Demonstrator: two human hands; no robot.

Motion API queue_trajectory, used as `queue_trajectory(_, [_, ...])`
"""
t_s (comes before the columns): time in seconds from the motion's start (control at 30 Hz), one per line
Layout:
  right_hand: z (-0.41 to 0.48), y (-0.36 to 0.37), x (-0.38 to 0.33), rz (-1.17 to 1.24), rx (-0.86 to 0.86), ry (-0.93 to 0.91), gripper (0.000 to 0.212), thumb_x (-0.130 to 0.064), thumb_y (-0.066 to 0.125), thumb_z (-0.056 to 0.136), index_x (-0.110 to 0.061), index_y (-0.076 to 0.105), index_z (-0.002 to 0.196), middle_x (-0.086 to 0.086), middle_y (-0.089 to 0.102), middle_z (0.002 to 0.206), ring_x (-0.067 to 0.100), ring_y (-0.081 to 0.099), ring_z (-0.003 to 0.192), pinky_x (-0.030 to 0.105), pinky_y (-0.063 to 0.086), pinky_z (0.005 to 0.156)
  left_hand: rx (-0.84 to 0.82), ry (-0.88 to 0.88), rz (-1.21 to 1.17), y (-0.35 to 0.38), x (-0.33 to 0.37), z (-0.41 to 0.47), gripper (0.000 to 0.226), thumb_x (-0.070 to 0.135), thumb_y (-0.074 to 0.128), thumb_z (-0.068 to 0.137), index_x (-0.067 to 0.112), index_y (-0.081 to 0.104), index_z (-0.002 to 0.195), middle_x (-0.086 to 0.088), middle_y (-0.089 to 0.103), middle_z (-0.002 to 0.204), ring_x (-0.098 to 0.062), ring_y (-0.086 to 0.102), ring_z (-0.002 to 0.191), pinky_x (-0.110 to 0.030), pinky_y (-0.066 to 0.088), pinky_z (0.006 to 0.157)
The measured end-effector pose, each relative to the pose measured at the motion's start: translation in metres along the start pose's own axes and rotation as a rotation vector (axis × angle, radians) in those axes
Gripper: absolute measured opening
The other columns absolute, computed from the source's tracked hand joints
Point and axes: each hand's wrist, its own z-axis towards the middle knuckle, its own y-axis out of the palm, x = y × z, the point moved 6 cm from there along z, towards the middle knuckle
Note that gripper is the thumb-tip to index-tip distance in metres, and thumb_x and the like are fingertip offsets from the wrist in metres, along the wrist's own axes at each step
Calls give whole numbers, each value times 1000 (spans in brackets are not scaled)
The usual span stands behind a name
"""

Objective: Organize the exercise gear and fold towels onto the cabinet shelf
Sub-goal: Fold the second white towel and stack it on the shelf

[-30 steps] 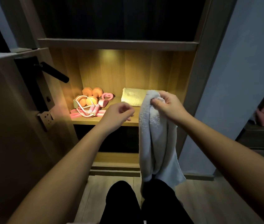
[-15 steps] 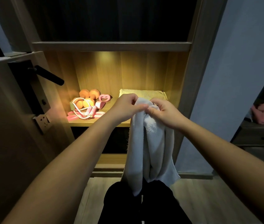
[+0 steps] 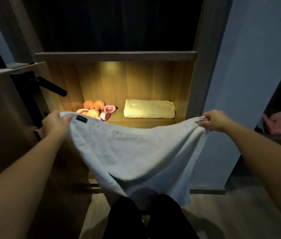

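**White towel stretched wide, ready to fold**

L hand (image 3: 55, 124) pinches the top-left corner of the white towel (image 3: 136, 152) by its black tag. The cloth sags in front of the cabinet shelf (image 3: 153, 124); prob. soft, light, limp. R hand (image 3: 213, 120) grips the top-right corner. Best held by the corners.

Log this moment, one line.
left hand: grips white towel corner | right hand: grips opposite corner | yellow towel: folded, on shelf

The left forearm (image 3: 31, 169) and right forearm (image 3: 260, 152) are bare. Black trousers (image 3: 126, 219) cover both legs.
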Motion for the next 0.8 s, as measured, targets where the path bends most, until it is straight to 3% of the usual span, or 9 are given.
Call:
queue_trajectory(0.07, [1, -11, 27, -10, 179, 105, 34, -24, 65, 93, -13, 53, 63, 21, 65, 85, 38, 59, 85, 33, 35, 65, 35, -82, 25, -18, -28, 8, 27, 28, 65, 92, 4, 62, 103, -22, 63, 101, -38, 60, 96, -44, 48, 82])
queue_trajectory(0.17, [2, -29, 50, 102, 383, 200, 35, -26, 63, 94, -7, 55, 66, 33, 65, 93, 47, 59, 92, 37, 35, 71, 33, -144, 5, -35, -54, 17, 21, 24, 64, 92, 7, 62, 103, -22, 63, 104, -38, 61, 97, -49, 53, 85])
queue_trajectory(0.3, [11, -56, 54, 190, 504, 238, 31, -23, 63, 94, 5, 65, 82, 35, 64, 96, 48, 60, 94, 40, 43, 76, 66, -92, -26, -43, -39, 27, 21, 25, 60, 94, 6, 64, 103, -24, 64, 104, -39, 60, 97, -43, 46, 80])
queue_trajectory(0.5, [16, -67, 58, 297, 524, 331, 31, -25, 59, 96, 4, 67, 100, 32, 63, 109, 47, 58, 104, 41, 46, 84, 99, -62, -66, -46, -20, 31, 26, 25, 50, 100, 3, 58, 110, -30, 59, 111, -45, 56, 103, -41, 40, 80])
queue_trajectory(0.8, [15, -62, 51, 345, 543, 345, 29, -23, 59, 95, 4, 68, 98, 31, 64, 107, 46, 59, 102, 40, 45, 83, 73, -154, -157, -40, -21, 22, 27, 27, 43, 104, 7, 54, 119, -23, 54, 120, -39, 55, 110, -43, 43, 82])
